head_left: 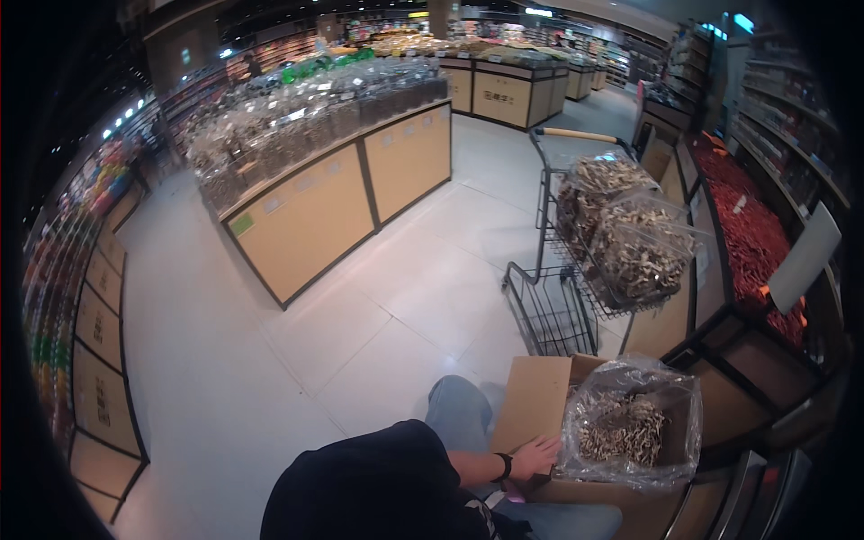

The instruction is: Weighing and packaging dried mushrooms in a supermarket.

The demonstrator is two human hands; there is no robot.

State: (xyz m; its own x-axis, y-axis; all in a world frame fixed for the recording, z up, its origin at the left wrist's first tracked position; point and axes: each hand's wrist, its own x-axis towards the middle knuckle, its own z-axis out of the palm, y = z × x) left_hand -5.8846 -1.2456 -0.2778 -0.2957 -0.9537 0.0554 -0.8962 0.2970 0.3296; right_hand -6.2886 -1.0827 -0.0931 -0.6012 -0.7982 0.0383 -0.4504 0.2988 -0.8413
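On a pale tiled floor in a supermkt, seen from above, a person sits or crouches low in a dark top and blue jeans. L hand, w/ a black wristband, rests at the side of an open cardboard box at lower ctr-right. Its fingers look extended, not curled into a fist, & lie just beside the film; can't tell if they pinch anything. R hand: out of view, so can't tell its state.

Inside the box, a clear plastic bag lies spread over the rim, mouth apparently up, w/ a heap of thin brown-and-cream dried pieces, prob. mushrooms, toward the middle.

Step in hand, as far as I can judge: tending the open bag in its box, L hand steadying box or film. A move on the contents would call for keeping the loose film clear of the pieces & holding the box steady.

Just beyond the box stands a shopping cart, its basket heaped w/ clear bags of similar dried goods. To its right, a long bin of red dried stuff, prob. chilies, w/ a blank-looking white card near its front end. Upper L: a wood-panelled display stand topped w/ many clear pkgs.
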